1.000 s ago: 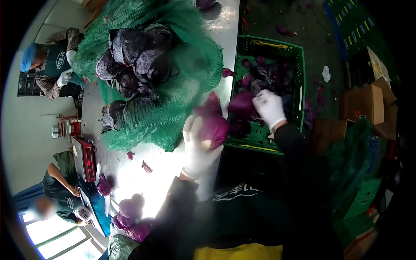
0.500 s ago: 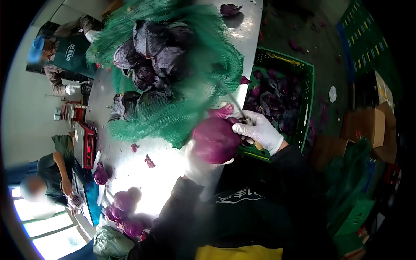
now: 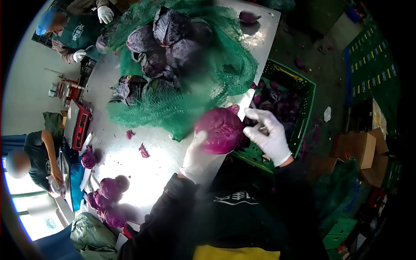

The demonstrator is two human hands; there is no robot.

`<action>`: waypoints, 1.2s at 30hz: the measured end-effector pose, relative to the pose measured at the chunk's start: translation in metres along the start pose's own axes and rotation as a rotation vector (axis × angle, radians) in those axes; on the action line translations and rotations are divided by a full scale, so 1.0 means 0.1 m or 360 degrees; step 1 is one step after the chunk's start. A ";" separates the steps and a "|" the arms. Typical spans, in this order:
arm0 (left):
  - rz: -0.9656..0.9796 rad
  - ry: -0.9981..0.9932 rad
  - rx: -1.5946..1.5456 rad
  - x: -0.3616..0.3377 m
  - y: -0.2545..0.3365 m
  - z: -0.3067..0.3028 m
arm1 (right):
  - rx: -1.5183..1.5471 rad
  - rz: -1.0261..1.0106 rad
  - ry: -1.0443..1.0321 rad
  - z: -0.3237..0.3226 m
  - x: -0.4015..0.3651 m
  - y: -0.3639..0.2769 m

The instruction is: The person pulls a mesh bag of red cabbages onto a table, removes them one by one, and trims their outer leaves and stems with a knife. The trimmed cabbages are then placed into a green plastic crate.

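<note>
My left hand [image 3: 194, 158], in a white glove, cups a purple cabbage [image 3: 220, 131] from below and the left. Wrinkled inner leaves show on its upper side. Just right of the cabbage is my gloved right hand [image 3: 271, 136], thumb and forefinger apart and not gripping the cabbage. A small greyish part, apparently of a knife [image 3: 262, 128], shows inside its curled fingers; the blade cannot be made out now. Beyond my hands, several dark-leaved cabbages [image 3: 171, 27] lie on a green mesh bag [image 3: 147, 115] on the metal table [image 3: 151, 167].
Right of the table stands a green crate [image 3: 308, 106] with purple leaves inside. Peeled cabbages [image 3: 110, 189] sit at lower left, near a red scale [image 3: 79, 126]. Two co-workers are on the left. Cardboard boxes [image 3: 355, 145] stand at right.
My right hand has come off the cabbage and its thumb and forefinger have spread. The cabbage has turned, showing wrinkled leaves. The thin blade seen earlier is out of sight. The view has shifted.
</note>
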State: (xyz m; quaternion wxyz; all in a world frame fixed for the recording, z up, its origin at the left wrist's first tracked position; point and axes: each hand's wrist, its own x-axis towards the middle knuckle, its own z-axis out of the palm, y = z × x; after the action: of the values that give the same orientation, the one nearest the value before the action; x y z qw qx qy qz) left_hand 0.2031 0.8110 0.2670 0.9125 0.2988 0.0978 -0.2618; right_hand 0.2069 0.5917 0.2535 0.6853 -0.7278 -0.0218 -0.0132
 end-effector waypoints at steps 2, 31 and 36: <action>0.0042 0.0001 0.0029 -0.02 -0.03 -0.05 | 0.0069 -0.0160 -0.0086 0.17 -0.07 -0.04; 0.0845 -0.0032 0.2970 0.13 -0.35 -0.28 | -0.1174 -0.0028 -0.0064 0.37 -0.66 0.18; 0.0771 0.0050 0.3085 0.17 -0.38 -0.17 | -0.1255 0.0019 -0.0159 0.26 -0.64 0.23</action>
State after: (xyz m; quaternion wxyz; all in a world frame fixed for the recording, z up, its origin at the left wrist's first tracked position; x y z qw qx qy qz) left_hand 0.1967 0.7885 0.2287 0.3020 0.9294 -0.2096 -0.0315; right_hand 0.1439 0.6157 0.2256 0.3514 -0.9350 -0.0441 0.0189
